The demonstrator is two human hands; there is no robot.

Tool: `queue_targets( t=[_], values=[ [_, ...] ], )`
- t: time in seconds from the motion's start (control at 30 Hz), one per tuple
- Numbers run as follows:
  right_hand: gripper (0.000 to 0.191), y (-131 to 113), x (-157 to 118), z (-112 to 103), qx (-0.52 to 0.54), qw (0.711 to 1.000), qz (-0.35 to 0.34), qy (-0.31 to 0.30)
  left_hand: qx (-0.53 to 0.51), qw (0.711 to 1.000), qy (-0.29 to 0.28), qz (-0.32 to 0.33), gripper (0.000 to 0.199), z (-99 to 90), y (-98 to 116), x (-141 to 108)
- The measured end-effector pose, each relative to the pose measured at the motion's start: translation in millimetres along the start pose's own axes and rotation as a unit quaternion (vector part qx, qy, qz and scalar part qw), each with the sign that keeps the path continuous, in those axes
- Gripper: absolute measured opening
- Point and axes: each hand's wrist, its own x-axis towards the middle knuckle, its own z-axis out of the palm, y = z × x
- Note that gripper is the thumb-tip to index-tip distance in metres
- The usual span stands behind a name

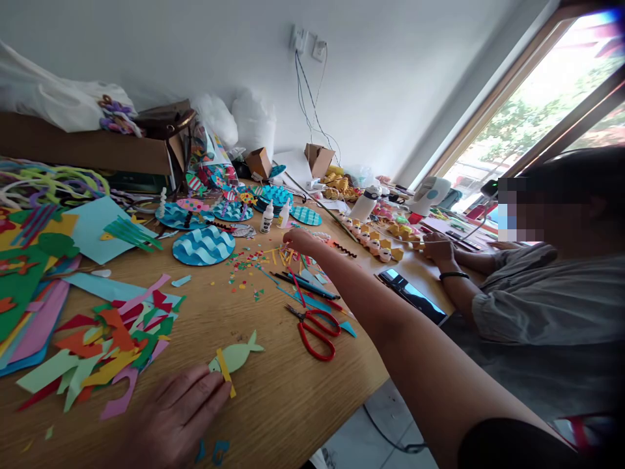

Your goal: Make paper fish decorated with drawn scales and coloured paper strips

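My left hand [188,407] lies low on the table with fingers stretched out, its fingertips at the head of a pale green paper fish [233,358]. A yellow paper strip [225,372] crosses the fish, close to those fingertips. My right arm reaches far across the table. The right hand [301,241] is just in front of two small white glue bottles, one with a dark label [267,217] and one behind it [284,213]. Its fingers are mostly hidden, so any hold cannot be made out. Red-handled scissors [316,331] lie between my hands.
Colored paper scraps [114,339] heap at the left. Blue wavy discs [204,245] stand further back. Pens [312,285] and small paper bits [254,264] lie mid-table. A phone [413,296] lies near the right edge, beside another person [537,286] at work.
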Motion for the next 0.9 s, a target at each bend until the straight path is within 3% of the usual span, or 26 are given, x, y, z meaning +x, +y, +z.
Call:
queue_targets(
  t=[0.2,0.4,0.7,0.9],
  values=[
    [0.024,5,14,1,-0.024,0.998,-0.038,-0.034,-0.070,0.998,0.006,-0.003,0.037,7.6,-8,-2],
    [0.023,3,13,-1,-0.039,0.997,-0.058,-0.042,-0.102,0.994,-0.027,-0.022,0.037,13.3,-8,-7],
    [0.029,11,1,-15,0.010,0.999,0.013,0.040,-0.105,0.993,-0.036,-0.037,0.038,13.8,-3,-2],
    [0.026,18,-6,-13,0.098,0.992,0.041,0.066,-0.044,0.999,-0.023,0.007,0.033,3.9,-1,7]
  ],
)
